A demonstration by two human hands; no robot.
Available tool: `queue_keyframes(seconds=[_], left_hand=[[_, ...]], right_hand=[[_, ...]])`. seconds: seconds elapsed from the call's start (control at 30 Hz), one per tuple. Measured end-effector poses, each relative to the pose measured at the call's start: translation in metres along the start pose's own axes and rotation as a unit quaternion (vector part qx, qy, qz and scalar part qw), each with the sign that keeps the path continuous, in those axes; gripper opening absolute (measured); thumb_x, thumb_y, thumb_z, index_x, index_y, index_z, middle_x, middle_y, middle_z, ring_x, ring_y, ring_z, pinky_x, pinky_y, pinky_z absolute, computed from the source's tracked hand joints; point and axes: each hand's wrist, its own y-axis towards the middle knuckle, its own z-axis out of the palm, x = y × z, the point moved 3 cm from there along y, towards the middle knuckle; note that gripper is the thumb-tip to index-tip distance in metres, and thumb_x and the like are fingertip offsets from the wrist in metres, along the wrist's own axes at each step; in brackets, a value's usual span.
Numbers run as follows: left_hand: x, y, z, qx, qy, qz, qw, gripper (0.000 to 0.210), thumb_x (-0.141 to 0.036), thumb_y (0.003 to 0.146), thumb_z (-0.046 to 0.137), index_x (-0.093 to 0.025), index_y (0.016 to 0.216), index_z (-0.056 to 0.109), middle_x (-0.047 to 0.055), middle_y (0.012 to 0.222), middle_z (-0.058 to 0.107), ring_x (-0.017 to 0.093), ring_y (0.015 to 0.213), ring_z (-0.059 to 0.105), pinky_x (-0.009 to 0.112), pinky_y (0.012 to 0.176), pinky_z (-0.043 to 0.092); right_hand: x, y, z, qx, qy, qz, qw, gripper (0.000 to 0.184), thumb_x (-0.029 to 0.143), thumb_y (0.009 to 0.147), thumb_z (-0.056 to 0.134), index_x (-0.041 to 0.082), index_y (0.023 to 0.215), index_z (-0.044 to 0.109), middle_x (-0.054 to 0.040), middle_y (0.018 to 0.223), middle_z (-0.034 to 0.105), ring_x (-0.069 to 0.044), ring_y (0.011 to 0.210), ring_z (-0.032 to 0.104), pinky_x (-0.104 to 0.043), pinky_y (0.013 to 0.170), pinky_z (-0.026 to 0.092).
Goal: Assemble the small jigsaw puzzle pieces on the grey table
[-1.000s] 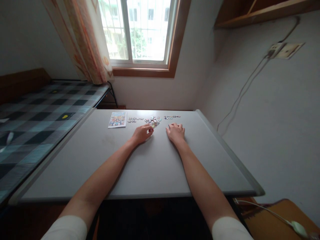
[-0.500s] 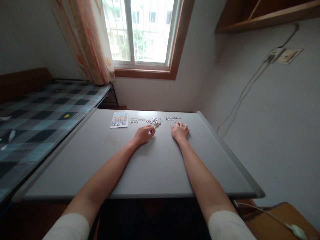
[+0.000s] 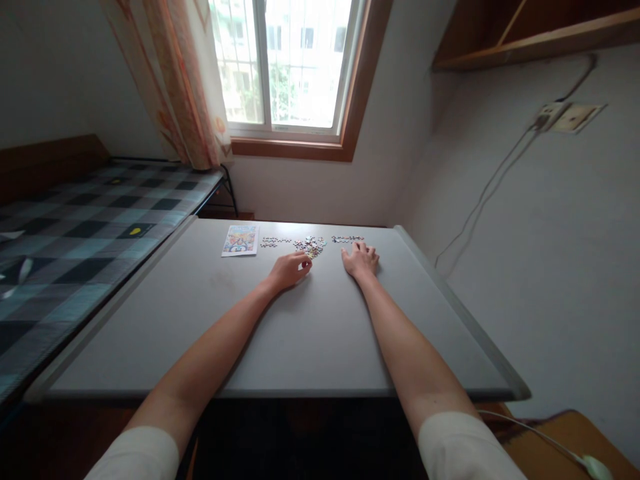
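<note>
A loose pile of small jigsaw puzzle pieces (image 3: 311, 245) lies on the grey-white table (image 3: 300, 333). Just in front of it is my left hand (image 3: 290, 269), thumb and forefinger curled together in a pinch; whatever they may hold is too small to make out. My right hand (image 3: 361, 260) rests on the tabletop with fingers spread, close below a short row of joined pieces (image 3: 347, 239). Another group of joined pieces (image 3: 270, 241) sits left of the pile. Beside that group lies a printed picture sheet (image 3: 240, 241) with a colourful design.
A bed with a checked cover (image 3: 100, 233) stands along the table's left side. Beyond the far edge are a window (image 3: 280, 67) and a curtain (image 3: 175, 87). The right wall carries a socket (image 3: 570, 117) with a hanging cable. A wooden stool (image 3: 565, 440) is at lower right.
The whole view has shifted slightly. Both hands stay in nearly the same place and pose, and the puzzle pieces look unmoved.
</note>
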Motion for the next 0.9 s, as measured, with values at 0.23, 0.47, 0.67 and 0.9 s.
queue_keyframes(seconds=[0.23, 0.47, 0.67, 0.9], left_hand=[[0.0005, 0.0001, 0.0008, -0.003, -0.003, 0.000, 1.000, 0.019, -0.029, 0.085, 0.049, -0.023, 0.082, 0.066, -0.001, 0.083, 0.065, 0.009, 0.060, 0.054, 0.022, 0.061, 0.039], [-0.0006, -0.0007, -0.0006, 0.001, 0.000, 0.000, 1.000, 0.019, -0.028, 0.085, 0.049, -0.023, 0.082, 0.066, -0.001, 0.083, 0.065, 0.009, 0.060, 0.054, 0.022, 0.061, 0.039], [-0.0017, -0.0011, -0.0018, 0.001, -0.001, 0.003, 1.000, 0.019, -0.028, 0.085, 0.048, -0.022, 0.081, 0.066, -0.001, 0.083, 0.064, 0.009, 0.060, 0.054, 0.022, 0.061, 0.039], [-0.0017, -0.0010, -0.0019, 0.004, -0.002, -0.006, 1.000, 0.019, -0.029, 0.085, 0.049, -0.023, 0.082, 0.067, -0.001, 0.083, 0.064, 0.009, 0.061, 0.055, 0.023, 0.061, 0.040]], right_hand=[[-0.0001, 0.0033, 0.0043, 0.014, -0.006, -0.007, 1.000, 0.061, 0.054, 0.090, 0.027, 0.019, 0.137, 0.041, -0.0089, 0.143, 0.039, -0.030, 0.124, 0.030, -0.044, 0.101, 0.025], [0.0007, 0.0051, 0.0035, 0.025, -0.014, -0.002, 1.000, 0.064, 0.055, 0.089, 0.026, 0.019, 0.140, 0.038, -0.0101, 0.143, 0.038, -0.029, 0.124, 0.031, -0.044, 0.101, 0.024], [0.0023, 0.0045, 0.0023, 0.034, -0.027, -0.003, 0.999, 0.065, 0.055, 0.090, 0.023, 0.018, 0.142, 0.034, -0.0115, 0.145, 0.035, -0.030, 0.124, 0.030, -0.044, 0.100, 0.025], [0.0033, 0.0041, 0.0007, 0.030, -0.021, -0.001, 0.999, 0.064, 0.055, 0.090, 0.027, 0.018, 0.141, 0.037, -0.0114, 0.144, 0.037, -0.029, 0.123, 0.032, -0.044, 0.101, 0.025]])
